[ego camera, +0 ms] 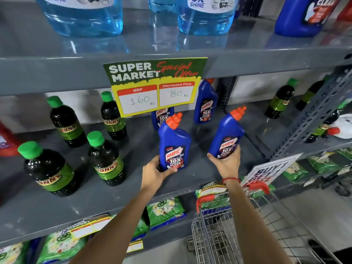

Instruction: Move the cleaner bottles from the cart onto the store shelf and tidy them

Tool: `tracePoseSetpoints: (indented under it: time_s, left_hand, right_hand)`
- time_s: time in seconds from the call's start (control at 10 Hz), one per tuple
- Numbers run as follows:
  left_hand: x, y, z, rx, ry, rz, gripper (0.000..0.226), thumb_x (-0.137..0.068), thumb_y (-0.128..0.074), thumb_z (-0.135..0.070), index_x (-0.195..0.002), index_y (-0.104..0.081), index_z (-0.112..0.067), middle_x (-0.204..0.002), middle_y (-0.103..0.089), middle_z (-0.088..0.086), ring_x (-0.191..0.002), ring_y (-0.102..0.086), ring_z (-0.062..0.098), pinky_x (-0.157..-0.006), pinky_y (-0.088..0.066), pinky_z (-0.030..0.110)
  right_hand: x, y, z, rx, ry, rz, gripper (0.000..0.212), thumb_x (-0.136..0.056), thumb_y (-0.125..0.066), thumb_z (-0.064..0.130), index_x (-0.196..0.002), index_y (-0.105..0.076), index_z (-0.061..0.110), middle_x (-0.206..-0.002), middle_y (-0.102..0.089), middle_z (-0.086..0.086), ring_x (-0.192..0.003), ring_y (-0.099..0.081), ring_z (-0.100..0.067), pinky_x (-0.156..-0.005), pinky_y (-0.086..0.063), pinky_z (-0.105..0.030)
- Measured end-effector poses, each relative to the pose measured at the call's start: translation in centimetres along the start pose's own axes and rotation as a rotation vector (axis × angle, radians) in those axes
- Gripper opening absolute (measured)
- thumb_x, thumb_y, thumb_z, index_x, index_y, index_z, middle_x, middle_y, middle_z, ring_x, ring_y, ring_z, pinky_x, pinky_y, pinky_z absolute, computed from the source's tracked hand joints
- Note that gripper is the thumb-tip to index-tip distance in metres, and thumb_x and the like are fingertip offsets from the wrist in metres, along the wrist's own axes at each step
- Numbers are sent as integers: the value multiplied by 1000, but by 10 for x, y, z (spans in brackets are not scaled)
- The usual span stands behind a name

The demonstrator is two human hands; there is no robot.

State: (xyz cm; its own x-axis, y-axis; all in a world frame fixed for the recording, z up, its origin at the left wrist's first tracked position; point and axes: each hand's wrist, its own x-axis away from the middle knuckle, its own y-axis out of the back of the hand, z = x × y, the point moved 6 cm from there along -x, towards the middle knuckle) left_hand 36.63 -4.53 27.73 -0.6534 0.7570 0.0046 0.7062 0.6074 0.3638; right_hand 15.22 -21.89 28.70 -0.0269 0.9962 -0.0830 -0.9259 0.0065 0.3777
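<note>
I am holding two blue cleaner bottles over the middle shelf, one in each grip. My left hand is closing around the base of the left bottle, fingers wrapping its lower label, and that bottle is standing close to upright near the shelf's front edge. My right hand is clasping the base of the right bottle, which is leaning to the right with its orange cap pointing up and away. I cannot tell whether either base is touching the shelf.

Two more blue bottles are standing farther back, one upright between my two and one partly hidden behind the hanging price sign. To the left, four dark green-capped bottles are taking up the shelf, with a bare strip between them and my left bottle. Right of my right bottle, the shelf is lying open up to the slotted upright post. The cart is sitting low at the near right, just below the shelf edge.
</note>
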Motion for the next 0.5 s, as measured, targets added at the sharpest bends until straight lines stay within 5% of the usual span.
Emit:
tracePoseSetpoints:
  time_s: [0.2, 0.4, 0.5]
  left_hand:
    - [3, 2, -6, -7, -10, 3, 53, -59, -85, -23, -105, -62, -11, -89, -69, -3, -73, -61, 0, -58, -43, -2]
    - [14, 13, -13, -1, -40, 37, 57, -62, -83, -17, -112, -57, -10, -102, -68, 0, -89, -61, 10, -68, -45, 1]
    - [26, 33, -19, 5, -71, 54, 54, -67, -80, -17, -115, -59, -7, -113, -69, 8, -97, -62, 12, -90, -52, 27]
  right_hand:
    - [4, 2, 7, 33, 11, 7, 107, -49, -88, 26, -136, -29, 10, -130, -50, -15, -120, -49, -33, -104, -43, -47]
    - [31, 11, 10, 7, -19, 7, 116, -42, -84, 52, -138, -31, 13, -137, -46, -14, -125, -47, -27, -107, -41, -46]
    - [64, 25, 31, -35, 76, -42, 75, -61, -83, 34, -125, -52, 11, -127, -47, -11, -114, -48, -17, -100, -40, -32]
